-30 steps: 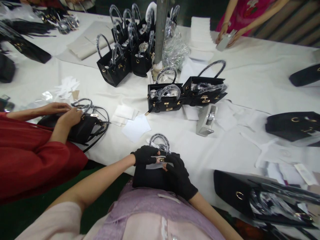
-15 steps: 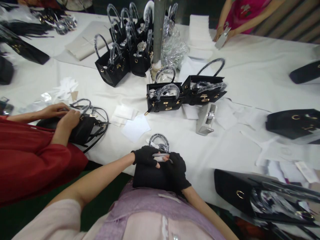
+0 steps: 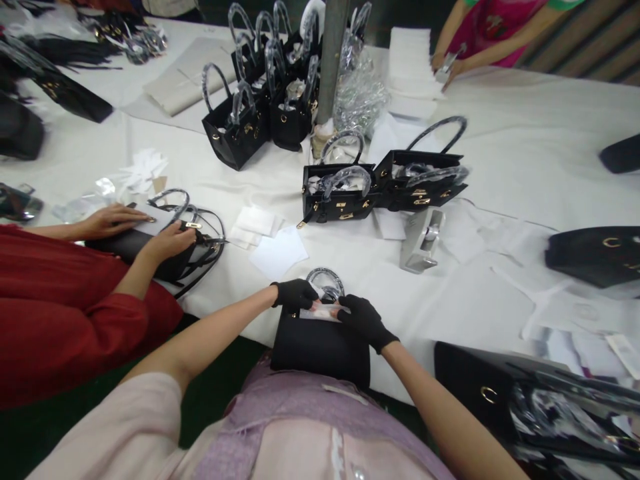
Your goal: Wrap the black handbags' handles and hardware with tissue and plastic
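Observation:
A black handbag (image 3: pixel 320 350) lies at the table's front edge against my body. Its plastic-wrapped handle (image 3: pixel 325 275) points away from me. Over the bag's far end, my left hand (image 3: pixel 296 294) in a black fingerless glove pinches one end of a whitish, translucent strip (image 3: pixel 318 313). My right hand (image 3: pixel 365 321), gloved the same way, grips the strip's other end. The strip is stretched between the fingertips, close above the bag; whether it touches the leather I cannot tell.
A tape dispenser (image 3: pixel 423 241) stands ahead to the right, beside two upright black handbags (image 3: pixel 340 203). White paper sheets (image 3: pixel 279 253) lie ahead left. At left a co-worker's hands (image 3: pixel 167 243) handle another bag. A grey post (image 3: pixel 330 67) rises behind. Another handbag (image 3: pixel 470 380) lies right.
My hands have shifted slightly away from me, uncovering more of the bag, and the strip now shows flatter. The co-worker's hands at left have moved apart, showing a white sheet on their bag.

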A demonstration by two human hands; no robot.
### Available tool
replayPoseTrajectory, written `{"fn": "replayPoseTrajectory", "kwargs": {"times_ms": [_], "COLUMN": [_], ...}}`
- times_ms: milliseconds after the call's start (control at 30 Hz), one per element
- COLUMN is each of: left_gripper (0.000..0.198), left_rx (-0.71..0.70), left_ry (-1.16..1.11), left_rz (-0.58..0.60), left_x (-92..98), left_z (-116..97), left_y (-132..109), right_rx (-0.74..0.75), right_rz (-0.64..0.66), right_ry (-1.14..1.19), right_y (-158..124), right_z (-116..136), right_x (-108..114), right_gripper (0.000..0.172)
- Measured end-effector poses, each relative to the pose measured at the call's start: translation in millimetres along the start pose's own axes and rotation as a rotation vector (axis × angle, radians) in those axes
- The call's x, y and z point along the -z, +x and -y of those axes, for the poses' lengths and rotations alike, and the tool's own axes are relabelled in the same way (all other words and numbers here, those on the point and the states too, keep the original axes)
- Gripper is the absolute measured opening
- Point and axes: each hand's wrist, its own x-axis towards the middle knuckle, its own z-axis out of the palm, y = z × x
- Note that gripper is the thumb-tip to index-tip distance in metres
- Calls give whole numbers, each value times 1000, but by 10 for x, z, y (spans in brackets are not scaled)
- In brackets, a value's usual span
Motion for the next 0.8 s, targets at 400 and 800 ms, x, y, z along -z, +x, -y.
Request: {"fn": "replayPoseTrajectory", "kwargs": {"times_ms": [400, 800], "left_gripper": [35, 28], "left_rx": [-29, -170], "left_ry": [269, 53], "left_rz": [-283, -230], "left_x": [-363, -326], "left_z": [-176, -72], "left_y": [-80, -63], "right_rx": [-25, -2], "right_rz": [100, 152], "right_ry": [197, 445], "right_y": [88, -105], "right_z": [-57, -151], "right_x": [142, 363], "right_gripper": [39, 67]}}
